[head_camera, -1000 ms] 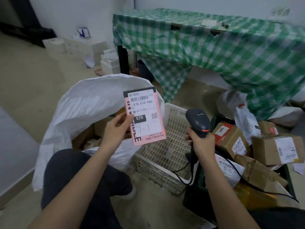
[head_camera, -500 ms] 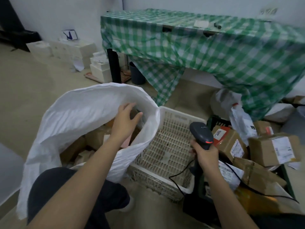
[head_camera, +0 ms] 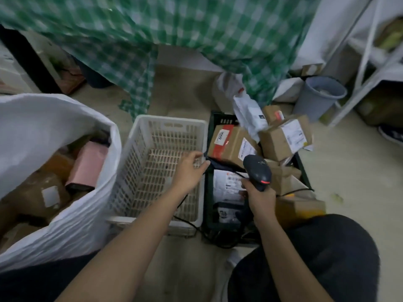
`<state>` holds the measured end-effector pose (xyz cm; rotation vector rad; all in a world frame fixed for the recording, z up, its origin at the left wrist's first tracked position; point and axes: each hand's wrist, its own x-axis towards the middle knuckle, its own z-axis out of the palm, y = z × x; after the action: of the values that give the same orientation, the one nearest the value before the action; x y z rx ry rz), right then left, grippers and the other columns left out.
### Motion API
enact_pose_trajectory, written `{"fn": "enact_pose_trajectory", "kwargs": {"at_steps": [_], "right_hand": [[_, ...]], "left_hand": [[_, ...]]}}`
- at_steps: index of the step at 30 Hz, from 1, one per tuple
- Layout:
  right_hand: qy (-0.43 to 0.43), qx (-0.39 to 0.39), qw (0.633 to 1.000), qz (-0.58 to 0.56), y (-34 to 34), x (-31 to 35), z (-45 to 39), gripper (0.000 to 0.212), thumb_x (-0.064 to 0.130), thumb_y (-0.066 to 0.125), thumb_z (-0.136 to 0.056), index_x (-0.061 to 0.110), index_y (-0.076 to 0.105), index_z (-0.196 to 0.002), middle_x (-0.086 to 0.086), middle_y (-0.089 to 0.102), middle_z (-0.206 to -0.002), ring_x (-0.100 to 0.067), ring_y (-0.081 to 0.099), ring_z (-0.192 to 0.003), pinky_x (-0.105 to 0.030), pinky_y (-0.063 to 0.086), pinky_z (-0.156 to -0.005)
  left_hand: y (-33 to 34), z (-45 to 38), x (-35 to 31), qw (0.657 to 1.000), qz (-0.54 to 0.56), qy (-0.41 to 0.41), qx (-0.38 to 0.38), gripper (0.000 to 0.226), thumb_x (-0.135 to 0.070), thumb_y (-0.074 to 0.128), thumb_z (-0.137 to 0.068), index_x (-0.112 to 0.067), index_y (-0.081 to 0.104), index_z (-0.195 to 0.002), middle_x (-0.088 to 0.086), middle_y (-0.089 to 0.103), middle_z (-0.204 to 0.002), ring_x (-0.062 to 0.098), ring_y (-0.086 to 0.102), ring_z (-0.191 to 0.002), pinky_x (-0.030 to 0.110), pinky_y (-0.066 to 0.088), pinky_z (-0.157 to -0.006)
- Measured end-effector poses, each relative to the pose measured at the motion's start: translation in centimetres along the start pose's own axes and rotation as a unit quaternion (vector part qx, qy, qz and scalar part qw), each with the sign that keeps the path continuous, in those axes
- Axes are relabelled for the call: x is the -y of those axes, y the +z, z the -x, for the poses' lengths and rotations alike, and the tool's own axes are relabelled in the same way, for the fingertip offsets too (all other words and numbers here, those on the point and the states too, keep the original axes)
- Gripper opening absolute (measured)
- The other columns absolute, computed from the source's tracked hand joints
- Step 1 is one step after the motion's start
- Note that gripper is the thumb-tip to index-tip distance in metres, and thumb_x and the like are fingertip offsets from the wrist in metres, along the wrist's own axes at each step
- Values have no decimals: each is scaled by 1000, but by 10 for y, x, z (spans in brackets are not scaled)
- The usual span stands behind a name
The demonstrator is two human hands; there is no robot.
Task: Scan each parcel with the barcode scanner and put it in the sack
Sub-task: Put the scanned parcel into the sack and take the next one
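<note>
A white slatted basket [head_camera: 165,127] sits below a green checked tablecloth [head_camera: 174,29], grey bin [head_camera: 318,97] nearby.

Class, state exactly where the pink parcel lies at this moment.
In the head view, the pink parcel lies at the left, inside the white sack among brown boxes, left of the white basket.

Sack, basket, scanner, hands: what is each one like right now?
Sack: open, parcels inside.
Pink parcel: inside the sack.
White basket: empty.
Scanner: held by right hand.
Left hand: open, holds nothing, above the basket.
Dark crate: holds parcels.
</note>
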<state>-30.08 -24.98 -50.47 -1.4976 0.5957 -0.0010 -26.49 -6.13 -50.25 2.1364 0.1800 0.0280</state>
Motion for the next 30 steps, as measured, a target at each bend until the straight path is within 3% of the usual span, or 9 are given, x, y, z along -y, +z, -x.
{"fn": "enact_pose_trajectory", "kwargs": {"at_steps": [3, 5, 8, 10, 14, 18, 21, 26, 30], "right_hand": [[6, -18, 1000, -23, -2, 1, -16, 15, 8, 70, -85, 3, 65, -99, -6, 65, -75, -16, 63, -63, -27, 51, -58], [2, -20, 999, -31, 1, 4, -30, 7, 7, 69, -86, 7, 64, -91, -4, 64, -70, -14, 61, -59, -27, 50, -58], [3, -28, 999, -38, 6, 8, -52, 10, 8, 71, -84, 14, 63, -81, -3, 64, -67, -12, 61, -57, -28, 50, -58], [9, -27, 999, -41, 8, 10, -65, 10, 9, 71, -84, 14, 63, -80, -6, 64, -68, -16, 61, -60, -32, 50, -62], [18, -27, 998, -45, 6, 11, -83, 8, 9, 71, -83, 5, 64, -81, -9, 63, -66, -18, 60, -58, -32, 48, -60], [22, -12, 999, -47, 6, 8, -85, 11, 10, 71, -84, 5, 65, -92, -9, 65, -75, -16, 62, -62, -27, 51, -58], [14, -11, 998, -52, 4, 8, -80, 13, 9, 71, -85, 4, 64, -95, -9, 64, -75, -17, 61, -62, -29, 51, -59], [4, -18, 998, -55, 4, 19, -63, 7, 8, 69, -85, 3, 65, -89, -8, 63, -69, -16, 59, -60, -30, 49, -60], [-17, -3, 999, -51, 14, 37, -38, 6, 6, 68, -86, 7, 63, -82, -8, 63, -71, -17, 60, -63, -28, 49, -60]], "left_hand": [[28, -29, -10, 998, 8, -39, 43, 45, -33, 66, -89, -10, 55, -126, 5, 55, -126, 20, 53, -115, 24, 39, -87], [43, -52, -16, 996, 17, -61, 69, 60, -43, 69, -84, -13, 50, -132, 4, 55, -130, 20, 53, -117, 29, 42, -96], [67, -92, -15, 992, 18, -102, 77, 99, -79, 66, -53, -18, 48, -130, 4, 58, -127, 23, 57, -115, 44, 48, -99], [81, -114, -13, 989, -10, -123, 84, 120, -89, 60, -39, -17, 44, -133, 4, 57, -128, 26, 55, -117, 45, 47, -98], [90, -132, -24, 984, -36, -140, 103, 95, -71, 73, -57, -14, 46, -127, 4, 59, -119, 26, 57, -110, 43, 49, -94], [80, -128, -26, 988, -29, -132, 79, 87, -70, 73, -49, -18, 51, -116, -3, 63, -106, 21, 61, -98, 38, 52, -88], [56, -119, -28, 993, -13, -106, 51, 61, -56, 77, -66, -25, 48, -109, -8, 60, -100, 18, 61, -95, 34, 51, -86], [-9, -100, -43, 998, 7, -55, 1, 49, -53, 76, -69, -34, 50, -106, -17, 60, -97, 14, 61, -99, 38, 50, -94], [-60, -73, -73, 1000, -10, -14, -12, 49, -49, 77, -73, -39, 47, -111, -26, 54, -91, 10, 59, -99, 28, 47, -90]]}}
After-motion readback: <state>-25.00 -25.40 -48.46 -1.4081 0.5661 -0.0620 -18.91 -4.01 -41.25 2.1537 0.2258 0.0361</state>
